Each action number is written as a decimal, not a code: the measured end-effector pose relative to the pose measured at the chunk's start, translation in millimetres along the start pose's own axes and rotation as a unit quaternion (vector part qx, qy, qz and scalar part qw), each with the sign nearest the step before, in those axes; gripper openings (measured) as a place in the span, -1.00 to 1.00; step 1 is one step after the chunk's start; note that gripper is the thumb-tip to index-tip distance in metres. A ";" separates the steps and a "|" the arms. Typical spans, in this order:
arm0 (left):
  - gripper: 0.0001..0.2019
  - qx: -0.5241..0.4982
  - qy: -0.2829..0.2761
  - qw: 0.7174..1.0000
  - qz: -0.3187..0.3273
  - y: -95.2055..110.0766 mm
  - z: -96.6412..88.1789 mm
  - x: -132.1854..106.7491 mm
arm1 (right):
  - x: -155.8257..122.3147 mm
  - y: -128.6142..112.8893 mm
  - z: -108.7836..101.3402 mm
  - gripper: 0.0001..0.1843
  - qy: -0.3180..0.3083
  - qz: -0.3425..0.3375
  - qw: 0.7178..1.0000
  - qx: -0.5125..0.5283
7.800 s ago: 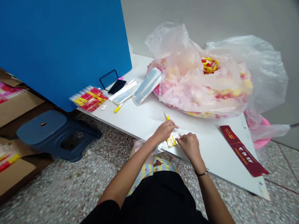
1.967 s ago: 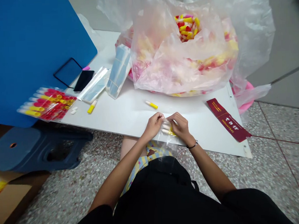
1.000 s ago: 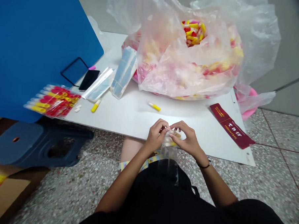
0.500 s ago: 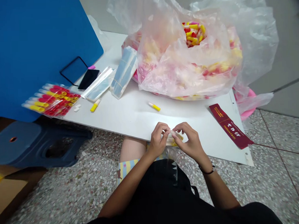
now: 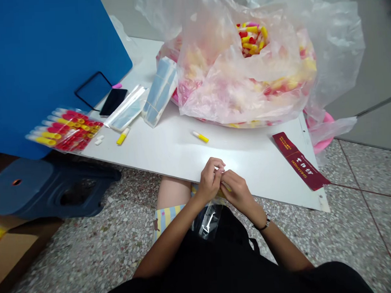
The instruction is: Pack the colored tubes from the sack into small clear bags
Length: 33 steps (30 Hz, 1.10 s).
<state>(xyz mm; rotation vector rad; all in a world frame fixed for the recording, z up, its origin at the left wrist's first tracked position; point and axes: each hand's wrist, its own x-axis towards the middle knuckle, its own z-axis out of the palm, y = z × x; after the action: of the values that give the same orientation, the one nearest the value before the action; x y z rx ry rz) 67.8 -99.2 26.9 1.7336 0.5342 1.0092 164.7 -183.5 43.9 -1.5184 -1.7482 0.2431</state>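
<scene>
Closer together than a moment earlier, left hand [image 5: 210, 180] and right hand [image 5: 238, 192], fingers curled tight in a narrow pinch just over the front edge of a white board [image 5: 157, 159]. Small clear plastic bag [image 5: 209, 221] gathered in that pinch, hanging down over the lap, clear of the board; a sliver of yellow [image 5: 226, 187] between the palms, the rest of the contents hidden by the fingers, and which hand grips which edge impossible to tell.

Across the scene from the left: blue panel [image 5: 49, 71] leaning over the board's far corner, dark blue stool [image 5: 48, 187] on the speckled terrazzo floor [image 5: 90, 254] below, and a row of red-and-yellow tubes in a clear pack [image 5: 65, 135] at the board's edge. Next, a black phone [image 5: 113, 101], flat clear sleeves [image 5: 127, 108], and two loose yellow-capped tubes [image 5: 123, 136] [image 5: 200, 136], well short of the hands. Farther right, a bulging plastic sack [image 5: 244, 84] of tubes taking up the board's far side, a dark red printed strip [image 5: 301, 161] near the corner, and a pink basin [image 5: 321, 136] half under the plastic.
</scene>
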 end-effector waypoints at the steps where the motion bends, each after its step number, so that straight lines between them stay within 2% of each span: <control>1: -0.83 -0.008 0.007 1.000 -0.016 -2.1 0.0 -1.9 | -6.3 3.6 8.1 -0.81 -0.002 0.003 1.000 -0.008; 4: -0.82 -0.014 0.075 0.996 -0.055 -10.6 -8.5 -20.5 | -31.3 16.8 33.9 -0.80 0.037 -0.019 0.998 -0.042; 7: -0.79 0.058 0.115 0.988 -0.087 -18.4 -30.1 -54.6 | -55.9 30.7 53.9 -0.72 0.104 -0.087 0.987 -0.087; 11: -0.81 0.084 0.051 0.977 -0.189 -21.3 -53.2 -86.7 | -69.7 41.4 62.9 -0.66 0.092 -0.127 0.982 -0.100; 13: -0.82 0.080 0.041 0.977 -0.195 -20.8 -54.0 -88.0 | -69.5 40.3 61.9 -0.67 0.086 -0.123 0.984 -0.096; 18: -0.87 0.105 0.024 0.981 -0.164 -12.9 -46.5 -77.9 | -57.0 20.4 46.4 -0.64 0.104 -0.087 0.990 -0.040; 21: -0.82 0.054 -0.019 0.984 -0.166 -0.4 -46.6 -72.6 | -41.1 7.3 24.3 -0.68 0.116 -0.045 0.992 -0.005; 24: -0.74 0.005 -0.045 0.985 -0.166 13.1 -44.6 -58.3 | -20.7 1.9 -0.9 -0.76 0.131 -0.035 0.991 -0.001; 27: -0.73 0.017 -0.048 0.988 -0.148 17.6 -37.2 -30.3 | -1.0 7.5 -17.1 -0.82 0.143 -0.038 0.989 -0.007; 29: -0.77 0.037 -0.068 0.989 -0.129 12.6 -30.6 -6.0 | 9.2 17.9 -19.5 -0.89 0.158 -0.026 0.987 -0.017; 31: -0.78 0.075 -0.093 0.986 -0.115 3.0 -24.3 19.1 | 15.9 32.4 -16.2 -0.94 0.170 0.015 0.985 -0.023; 33: -0.79 0.155 -0.136 0.973 -0.107 -6.7 -18.9 40.7 | 18.5 47.9 -9.3 -0.92 0.166 0.085 0.982 -0.005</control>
<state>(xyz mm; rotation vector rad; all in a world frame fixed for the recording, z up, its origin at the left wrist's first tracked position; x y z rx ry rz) 75.4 -56.0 38.7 2.0009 0.7106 0.5446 207.3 -157.4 29.0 -1.6133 -1.3627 0.0608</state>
